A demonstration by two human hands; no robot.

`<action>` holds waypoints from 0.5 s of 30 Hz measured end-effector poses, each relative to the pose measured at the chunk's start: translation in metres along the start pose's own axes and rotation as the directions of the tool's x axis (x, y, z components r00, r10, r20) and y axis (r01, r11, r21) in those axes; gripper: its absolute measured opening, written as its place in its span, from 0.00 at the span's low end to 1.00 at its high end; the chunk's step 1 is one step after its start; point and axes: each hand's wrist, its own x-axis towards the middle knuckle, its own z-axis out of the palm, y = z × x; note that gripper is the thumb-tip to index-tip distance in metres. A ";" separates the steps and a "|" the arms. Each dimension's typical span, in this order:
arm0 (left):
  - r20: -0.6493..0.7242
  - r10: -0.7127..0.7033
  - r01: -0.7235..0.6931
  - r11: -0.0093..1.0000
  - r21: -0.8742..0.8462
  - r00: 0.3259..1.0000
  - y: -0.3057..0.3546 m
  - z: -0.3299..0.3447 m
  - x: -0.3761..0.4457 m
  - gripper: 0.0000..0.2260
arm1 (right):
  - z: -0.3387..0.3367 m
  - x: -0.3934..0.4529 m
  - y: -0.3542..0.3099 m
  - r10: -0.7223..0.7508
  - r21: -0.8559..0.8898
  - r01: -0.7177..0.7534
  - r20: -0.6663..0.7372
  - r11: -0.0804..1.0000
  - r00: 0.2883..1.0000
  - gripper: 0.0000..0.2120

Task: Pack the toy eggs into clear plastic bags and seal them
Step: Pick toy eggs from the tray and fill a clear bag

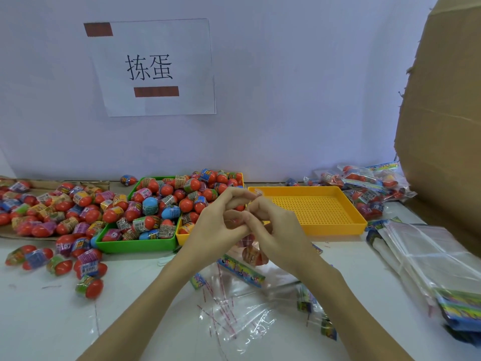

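My left hand (221,220) and my right hand (276,227) meet above the table, fingers curled and pinching the top of a clear plastic bag (253,254) that hangs below them with toy eggs inside. A green tray (135,243) heaped with red-capped toy eggs (166,201) stands just left of my hands. More loose eggs (59,214) cover the cardboard and table at the left. Peeled sealing strips (221,308) lie on the table under my wrists.
An empty yellow perforated tray (312,212) sits right of my hands. Sealed egg bags (364,186) pile up behind it. A stack of unused clear bags (429,256) lies at the right, beside a tall cardboard box (447,100). A paper sign (153,66) hangs on the wall.
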 end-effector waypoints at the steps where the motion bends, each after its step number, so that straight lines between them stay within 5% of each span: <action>1: -0.001 0.000 0.000 1.000 0.001 1.000 -0.001 0.000 0.000 0.20 | -0.002 0.000 0.000 -0.001 0.015 0.001 -0.001 1.000 1.000 0.06; 8: 0.040 -0.010 0.008 0.999 0.051 0.999 0.000 -0.003 0.000 0.19 | -0.008 0.001 0.001 -0.012 -0.130 0.005 -0.051 0.991 0.999 0.05; 15: 0.067 -0.051 0.051 0.999 -0.003 0.996 0.000 -0.004 0.000 0.15 | -0.001 0.000 0.004 0.030 0.062 -0.033 0.057 0.998 0.998 0.05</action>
